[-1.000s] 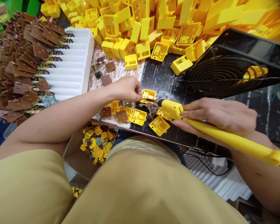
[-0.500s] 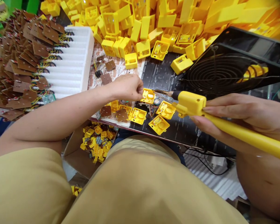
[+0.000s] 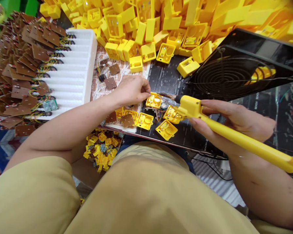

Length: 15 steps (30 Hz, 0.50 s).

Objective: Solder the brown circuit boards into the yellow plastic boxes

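My right hand [image 3: 239, 120] grips a yellow soldering iron [image 3: 190, 106] with a long handle. Its dark, thin tip points left, at the upper right edge of a small open yellow housing [image 3: 153, 102]. My left hand [image 3: 134, 89] hovers just above and left of that housing, thumb and forefinger pinched together; whatever sits between them is too small to make out. Close by lie more open housings: one to the lower left [image 3: 144, 121], one partly behind the iron [image 3: 171, 113], and one near the table edge [image 3: 166, 129]. Wires and a small round part show between them.
Yellow cases [image 3: 146, 29] are heaped along the back. A black fan [image 3: 224, 73] stands at the right. Brown circuit boards [image 3: 21, 71] pile up at the left beside a white foam block [image 3: 75, 65]. Below the table edge, yellow parts [image 3: 102, 151] fill a box.
My right hand and the soldering iron have shifted slightly left, the handle tilting more downward. My left hand's fingers have turned a little; the housing stays in about the same place.
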Each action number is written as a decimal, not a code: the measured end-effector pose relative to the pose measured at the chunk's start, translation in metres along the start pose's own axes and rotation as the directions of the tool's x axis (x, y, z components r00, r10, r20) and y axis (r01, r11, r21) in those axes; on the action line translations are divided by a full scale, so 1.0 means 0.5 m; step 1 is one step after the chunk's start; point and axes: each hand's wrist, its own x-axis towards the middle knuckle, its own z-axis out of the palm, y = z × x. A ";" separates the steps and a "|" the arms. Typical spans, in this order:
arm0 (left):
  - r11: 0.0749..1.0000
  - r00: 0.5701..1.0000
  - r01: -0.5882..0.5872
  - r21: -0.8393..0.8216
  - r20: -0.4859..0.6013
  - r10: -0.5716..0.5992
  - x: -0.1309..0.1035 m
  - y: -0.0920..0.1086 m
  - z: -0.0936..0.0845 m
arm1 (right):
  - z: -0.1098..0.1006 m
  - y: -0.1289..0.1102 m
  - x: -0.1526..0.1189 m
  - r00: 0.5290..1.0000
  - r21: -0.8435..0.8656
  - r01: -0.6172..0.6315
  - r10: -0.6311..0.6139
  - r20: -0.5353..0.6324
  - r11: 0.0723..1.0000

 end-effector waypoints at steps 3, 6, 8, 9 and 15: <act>1.000 1.000 0.012 0.011 0.006 -0.012 0.001 0.002 0.001 | 0.014 -0.004 0.012 0.987 -0.009 0.146 -0.146 -0.060 0.989; 1.000 1.000 0.016 0.001 0.000 -0.016 0.001 0.003 0.001 | 0.023 -0.006 0.023 0.972 0.080 0.222 -0.215 -0.092 0.972; 1.000 1.000 0.006 -0.007 -0.010 -0.006 0.001 0.002 0.003 | 0.024 -0.006 0.027 0.968 0.109 0.247 -0.239 -0.081 0.963; 1.000 1.000 -0.001 -0.005 -0.014 0.001 0.002 0.002 0.004 | 0.024 -0.006 0.029 0.965 0.107 0.258 -0.252 -0.072 0.960; 0.999 1.000 -0.008 0.052 -0.011 0.009 0.007 0.006 0.007 | 0.028 -0.006 0.027 0.962 0.079 0.273 -0.270 -0.046 0.959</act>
